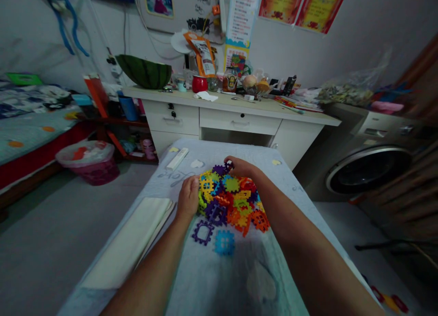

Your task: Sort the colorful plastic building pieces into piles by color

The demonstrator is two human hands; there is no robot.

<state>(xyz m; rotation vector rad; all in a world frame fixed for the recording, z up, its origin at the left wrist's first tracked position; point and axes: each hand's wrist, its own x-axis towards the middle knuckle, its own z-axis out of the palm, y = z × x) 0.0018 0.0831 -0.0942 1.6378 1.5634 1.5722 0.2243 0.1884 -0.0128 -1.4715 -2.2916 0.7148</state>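
Note:
A heap of interlocking plastic building pieces point(224, 198) in several colours lies on the cloth-covered table. My left hand point(189, 195) rests along the heap's left side, palm towards it and thumb up beside a yellow window-like piece point(206, 185); its other fingers are partly hidden, and the hand looks open. At the far edge of the heap, my right hand point(239, 166) has its fingers curled round a small dark purple piece point(228, 165). Nearer to me lie a purple square frame point(203, 232) and a blue window-like piece point(225, 242), apart from the heap.
Folded white cloth point(128, 243) lies along the table's left side, with a white remote-like object point(177, 159) farther back. Behind stands a white desk point(236, 119) carrying a watermelon half point(145, 72) and clutter. A washing machine point(369, 156) is at right, a pink bin point(89, 163) at left.

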